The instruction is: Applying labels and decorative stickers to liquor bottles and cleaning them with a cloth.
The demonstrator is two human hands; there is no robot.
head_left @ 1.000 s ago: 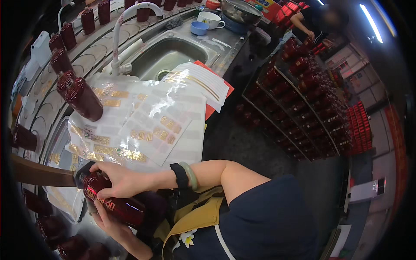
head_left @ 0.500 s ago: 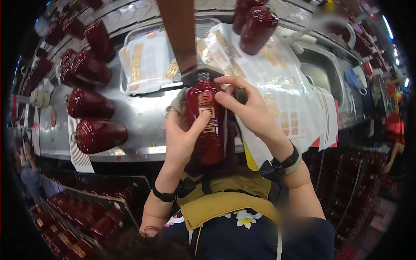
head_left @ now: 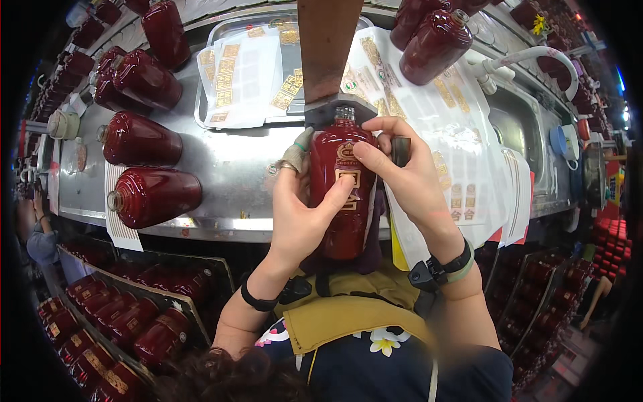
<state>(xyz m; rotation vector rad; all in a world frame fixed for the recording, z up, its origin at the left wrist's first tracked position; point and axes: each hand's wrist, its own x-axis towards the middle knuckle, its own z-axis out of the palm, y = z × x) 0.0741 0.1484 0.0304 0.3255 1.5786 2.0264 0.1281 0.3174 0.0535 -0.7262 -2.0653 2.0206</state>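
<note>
A dark red glass bottle (head_left: 339,231) lies on its back in front of me, neck away, its open clear mouth against the foot of the brown post. Gold lettering and an emblem run down its face. My left hand (head_left: 299,218) wraps its left side, the thumb pressing the gold lettering. A grey-green cover with a green band sits on a left finger. My right hand (head_left: 410,171) grips the right shoulder, thumb on the emblem and index finger near the neck. By its curled fingers is a dark cylindrical piece (head_left: 400,151); I cannot tell whether it is held.
The brown post (head_left: 328,53) rises beyond the bottle. Sheets of gold stickers (head_left: 234,80) lie on a metal tray (head_left: 201,119) and across the right side. Several red bottles (head_left: 157,197) lie at left, others (head_left: 435,50) far right. A sink (head_left: 512,120) is at right; bottle crates (head_left: 134,295) stand below.
The whole view has shifted, so the bench and bottle appear farther right. Both hands stay on the bottle, the left thumb still on the gold lettering.
</note>
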